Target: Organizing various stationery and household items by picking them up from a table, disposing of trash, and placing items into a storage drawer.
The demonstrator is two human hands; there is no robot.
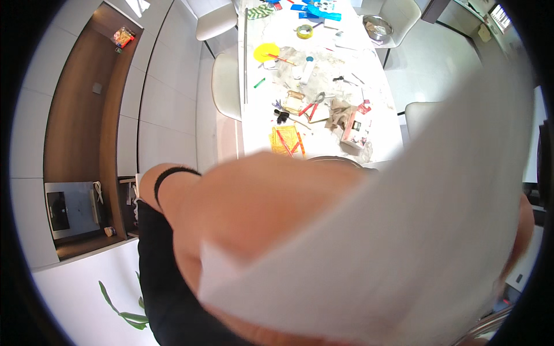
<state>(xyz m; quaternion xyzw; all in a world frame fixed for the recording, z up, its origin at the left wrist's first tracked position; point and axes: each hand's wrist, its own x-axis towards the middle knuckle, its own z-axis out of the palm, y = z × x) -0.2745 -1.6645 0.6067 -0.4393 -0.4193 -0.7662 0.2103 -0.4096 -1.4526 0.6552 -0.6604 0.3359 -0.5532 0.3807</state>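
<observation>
Neither of my hands shows; a bare arm and a light sleeve, both blurred, fill the lower middle of the view. Beyond them stands a long white table [259, 116] covered with small items. Red-handled pliers or cutters [312, 108] lie near a grey-brown cloth [339, 114] and a printed box [357, 128]. Closer to the left edge are an orange-yellow patterned sheet [283, 137] with red sticks on it, a black bundle [281, 116] and a yellowish clear container [294, 101]. Farther back are a yellow disc [265, 52] and a roll of tape [304, 31].
Pale chairs [226, 86] flank the table on the left, with others on the right. One right-hand chair holds a metal bowl [377, 28]. A wooden wall niche [78, 121] among white cabinet panels runs along the left, and green plant leaves [132, 318] show low there.
</observation>
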